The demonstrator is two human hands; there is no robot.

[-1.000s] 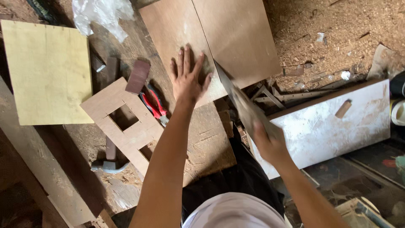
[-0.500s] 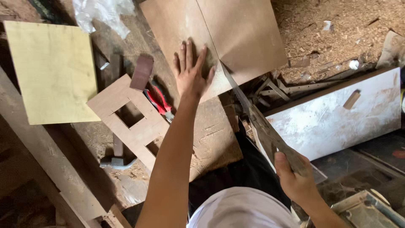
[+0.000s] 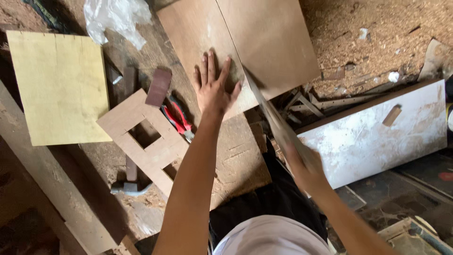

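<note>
Two hands at the plywood sheet (image 3: pixel 264 47): left hand (image 3: pixel 213 87) spread flat on it, right hand (image 3: pixel 306 165) gripping handsaw (image 3: pixel 271 118) at its edge.

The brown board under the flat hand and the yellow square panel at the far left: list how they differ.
The brown board is reddish brown; the yellow panel is pale yellow-green. The brown board has the left hand pressed flat on it and the saw blade held by the right hand meeting its near edge; the yellow panel lies untouched. The brown board runs out of frame at the top; the yellow panel shows whole. Both are flat sheets lying on the dusty workbench.
</note>
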